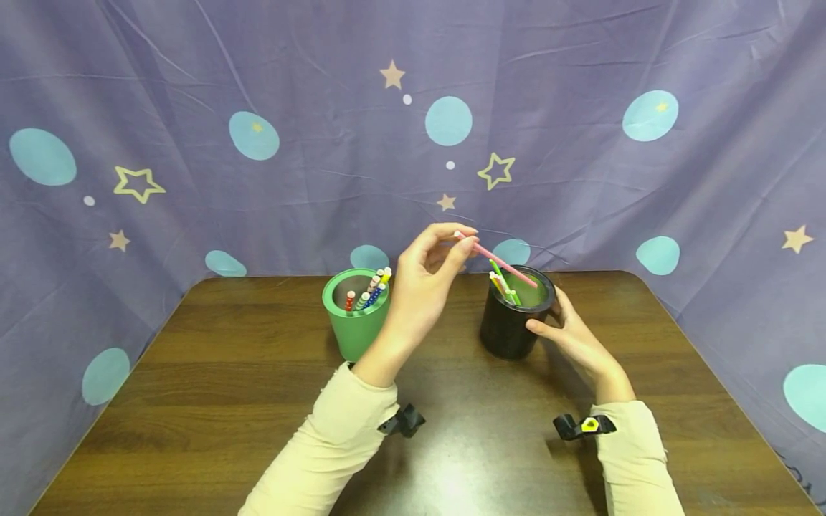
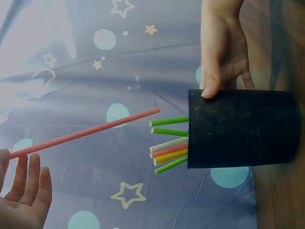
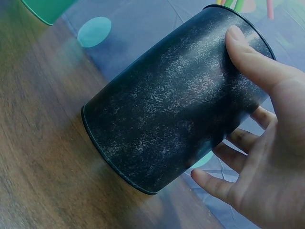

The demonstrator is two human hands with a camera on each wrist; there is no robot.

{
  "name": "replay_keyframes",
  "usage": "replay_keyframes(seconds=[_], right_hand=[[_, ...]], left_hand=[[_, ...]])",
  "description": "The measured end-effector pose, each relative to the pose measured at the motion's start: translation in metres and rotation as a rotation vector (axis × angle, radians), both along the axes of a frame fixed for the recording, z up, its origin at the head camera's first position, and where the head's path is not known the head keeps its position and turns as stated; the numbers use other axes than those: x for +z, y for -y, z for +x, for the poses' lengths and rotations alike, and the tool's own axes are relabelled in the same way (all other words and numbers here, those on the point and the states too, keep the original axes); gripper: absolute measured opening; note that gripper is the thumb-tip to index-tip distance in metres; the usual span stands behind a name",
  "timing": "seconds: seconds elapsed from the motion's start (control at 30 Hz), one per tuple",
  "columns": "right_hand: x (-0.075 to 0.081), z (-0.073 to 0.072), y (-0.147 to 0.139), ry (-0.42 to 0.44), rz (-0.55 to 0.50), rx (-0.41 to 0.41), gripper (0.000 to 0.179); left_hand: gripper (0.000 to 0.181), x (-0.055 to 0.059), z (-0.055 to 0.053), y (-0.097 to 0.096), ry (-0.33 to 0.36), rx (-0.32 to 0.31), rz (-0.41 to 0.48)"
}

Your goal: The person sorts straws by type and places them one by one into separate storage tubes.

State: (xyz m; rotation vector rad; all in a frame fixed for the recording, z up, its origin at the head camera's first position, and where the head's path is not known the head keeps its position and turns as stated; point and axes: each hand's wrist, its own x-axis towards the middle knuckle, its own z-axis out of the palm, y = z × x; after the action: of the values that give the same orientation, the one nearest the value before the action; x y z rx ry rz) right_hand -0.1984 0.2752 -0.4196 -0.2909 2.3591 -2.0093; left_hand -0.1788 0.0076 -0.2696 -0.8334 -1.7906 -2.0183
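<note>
My left hand [image 1: 422, 276] pinches a thin pink straw [image 1: 503, 261] near its upper end, between thumb and fingertips. The straw slants down to the right, its lower end over the mouth of a black pen cup [image 1: 510, 330]. Seen from the left wrist, that end is just outside the cup, near several plain straws [image 2: 169, 155] in green, white, pink and yellow poking out. The right hand [image 1: 574, 337] grips the black cup from the right side, thumb on the near wall [image 3: 190, 95] below the rim and fingers round the back. The cup stands upright on the table.
A green pen cup [image 1: 355, 337] stands to the left, partly behind the left forearm, with several dotted straws [image 1: 371, 294] in it. Brown wood-grain table [image 1: 213, 401] lies beneath. A purple curtain [image 1: 310, 201] with stars and dots hangs behind the table's back edge.
</note>
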Motion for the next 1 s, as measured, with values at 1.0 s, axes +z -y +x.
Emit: replay_keyframes(seconds=[1.0], right_hand=[[0.0, -0.001, 0.0, 0.011, -0.008, 0.0, 0.082]], left_hand=[[0.02, -0.038, -0.011, -0.022, 0.055, -0.016, -0.207]])
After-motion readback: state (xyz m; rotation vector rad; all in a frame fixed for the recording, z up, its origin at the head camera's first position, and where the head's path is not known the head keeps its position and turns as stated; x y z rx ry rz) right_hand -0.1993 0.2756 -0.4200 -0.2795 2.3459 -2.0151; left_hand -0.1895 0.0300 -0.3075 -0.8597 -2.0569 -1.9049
